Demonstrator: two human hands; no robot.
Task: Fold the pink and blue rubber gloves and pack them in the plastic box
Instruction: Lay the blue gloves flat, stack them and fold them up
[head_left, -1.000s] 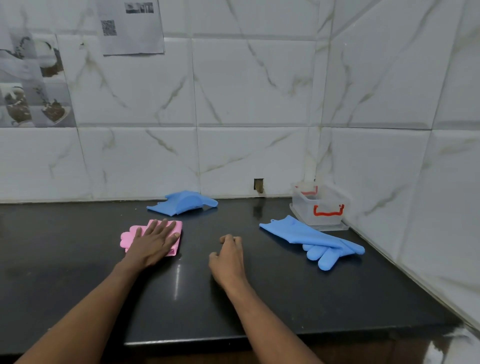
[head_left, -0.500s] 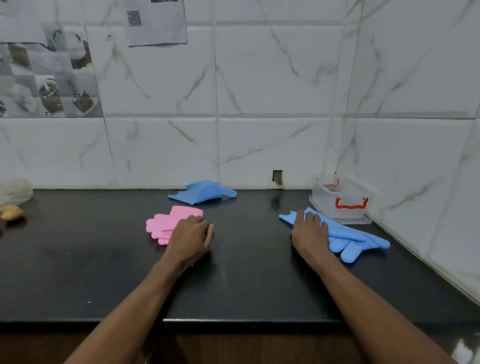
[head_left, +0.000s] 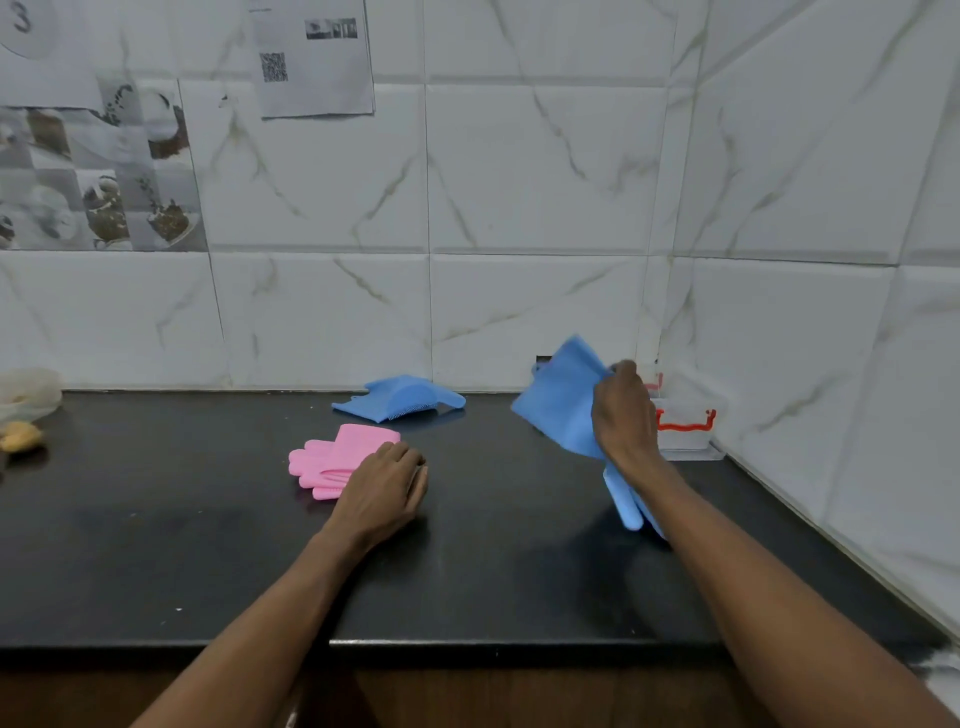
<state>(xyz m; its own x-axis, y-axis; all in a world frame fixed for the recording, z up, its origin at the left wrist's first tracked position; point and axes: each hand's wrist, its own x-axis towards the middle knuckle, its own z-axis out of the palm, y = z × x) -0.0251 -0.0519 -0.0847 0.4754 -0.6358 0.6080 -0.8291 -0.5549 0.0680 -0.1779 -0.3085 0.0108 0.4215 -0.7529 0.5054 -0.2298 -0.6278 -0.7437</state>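
A folded pink glove (head_left: 332, 457) lies on the black counter (head_left: 208, 561). My left hand (head_left: 384, 483) rests at its right edge, fingers loosely curled on the counter. My right hand (head_left: 623, 415) grips a blue glove (head_left: 561, 405) and holds it lifted above the counter, cuff up and fingers hanging down. A second blue glove (head_left: 400, 405) lies folded near the back wall. The clear plastic box (head_left: 685, 431) with red handles stands in the right corner, partly hidden behind my right hand.
Tiled walls close off the back and the right side. A crumpled plastic bag (head_left: 26, 395) and a small yellowish object (head_left: 21, 436) sit at the far left of the counter. The counter's front edge runs close below my forearms.
My right hand has picked the blue glove up off the counter and raised it. My left hand has stayed by the pink glove.
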